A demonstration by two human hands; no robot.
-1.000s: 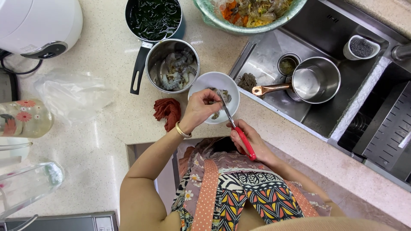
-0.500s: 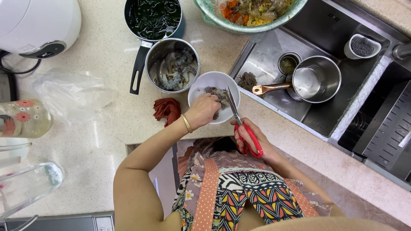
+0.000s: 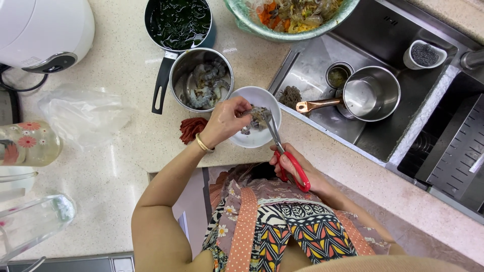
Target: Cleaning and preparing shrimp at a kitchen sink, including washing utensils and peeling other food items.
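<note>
Pinching a raw shrimp (image 3: pixel 258 117) in left hand (image 3: pixel 227 121) fingertips right over the white bowl (image 3: pixel 247 138) so trimmings drop in, right hand (image 3: pixel 292 166) fingers looped through red-handled scissors (image 3: pixel 282 151), blades aimed at 11 o'clock, steel shrimp bowl (image 3: pixel 201 80) beyond.

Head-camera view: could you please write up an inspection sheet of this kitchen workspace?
Surface: speckled light countertop beside a steel sink.
Job's things: shrimp held over a white bowl; red-handled scissors; steel pot of shrimp.
Clutter: plastic bag, red cloth, pan of dark greens, green bowl of mixed food.
Grippers: left hand holds the shrimp; right hand grips the scissors.
Cables: black cord by the white appliance.
Surroundings: saucepan in the sink.
</note>
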